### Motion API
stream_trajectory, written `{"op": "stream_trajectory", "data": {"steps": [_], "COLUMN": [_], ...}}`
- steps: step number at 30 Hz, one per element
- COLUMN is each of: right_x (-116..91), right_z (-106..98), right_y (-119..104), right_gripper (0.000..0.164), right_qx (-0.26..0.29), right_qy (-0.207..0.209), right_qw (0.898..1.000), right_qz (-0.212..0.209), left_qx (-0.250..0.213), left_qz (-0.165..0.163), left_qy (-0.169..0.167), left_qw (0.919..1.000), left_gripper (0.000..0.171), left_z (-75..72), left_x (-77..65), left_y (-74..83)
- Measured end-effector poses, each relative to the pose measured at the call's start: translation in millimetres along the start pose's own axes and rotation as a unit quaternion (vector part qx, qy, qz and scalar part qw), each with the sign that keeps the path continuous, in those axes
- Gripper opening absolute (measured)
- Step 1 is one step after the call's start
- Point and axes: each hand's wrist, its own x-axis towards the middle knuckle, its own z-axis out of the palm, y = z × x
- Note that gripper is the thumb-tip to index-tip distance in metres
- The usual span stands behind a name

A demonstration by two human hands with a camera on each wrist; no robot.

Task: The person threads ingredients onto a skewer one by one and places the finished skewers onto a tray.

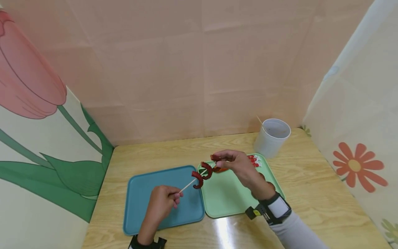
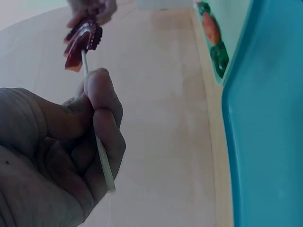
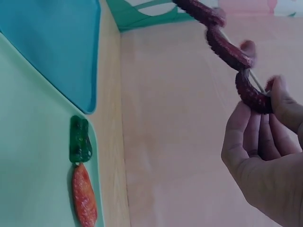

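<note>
My left hand (image 1: 163, 200) grips a thin wooden skewer (image 1: 188, 185) near its lower end, above the blue tray. Two curled, dark red octopus tentacle pieces (image 1: 197, 180) are threaded on the skewer, close together. At its far end my right hand (image 1: 239, 167) pinches a third tentacle piece (image 3: 251, 94) between thumb and fingers. The right wrist view shows the skewer reaching this third piece; whether it passes through cannot be told. In the left wrist view the skewer's blunt end sticks out below my curled fingers, and the tentacle pieces (image 2: 87, 38) overlap.
The blue tray (image 1: 146, 204) stands left of a light green tray (image 1: 224, 197). A green pepper piece (image 3: 80, 139), an orange-red elongated piece (image 3: 84, 196) and red-and-white pieces (image 1: 255, 160) lie on the green tray. Brownish pieces are partly behind my right wrist. Behind stands a white bucket (image 1: 268, 141) holding a stick.
</note>
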Motion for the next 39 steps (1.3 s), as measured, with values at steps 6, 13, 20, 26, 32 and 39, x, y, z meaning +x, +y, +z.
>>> {"op": "stream_trajectory", "data": {"steps": [6, 13, 20, 26, 32, 39], "right_x": [-1, 1, 4, 7, 6, 6], "right_z": [5, 7, 8, 10, 9, -3], "right_y": [-1, 0, -1, 0, 3, 10], "right_gripper": [0.034, 0.033, 0.038, 0.044, 0.051, 0.045], "right_qx": [0.007, 0.002, -0.007, -0.021, -0.037, -0.065], "right_qy": [-0.008, -0.007, -0.034, -0.031, -0.025, -0.017], "right_qw": [1.0, 0.999, 0.999, 0.999, 0.999, 0.997], "right_qz": [0.022, 0.044, 0.029, 0.014, 0.014, 0.045], "left_qx": [-0.007, -0.008, -0.008, -0.02, -0.054, -0.105], "left_qz": [-0.001, 0.006, 0.013, 0.025, -0.002, -0.098], "left_qy": [0.005, 0.006, 0.018, 0.029, 0.06, 0.133], "left_qw": [1.0, 0.9999, 0.9997, 0.9991, 0.9967, 0.9808], "left_gripper": [0.019, 0.02, 0.019, 0.016, 0.014, 0.013], "left_z": [0.2, 1.4, 2.4, 6.2, 1.7, -17.3], "left_x": [-2.3, -2.4, -3.3, -6.3, -13.0, -30.0], "left_y": [0.1, -3.8, -9.3, -16.4, -30.7, -65.4]}}
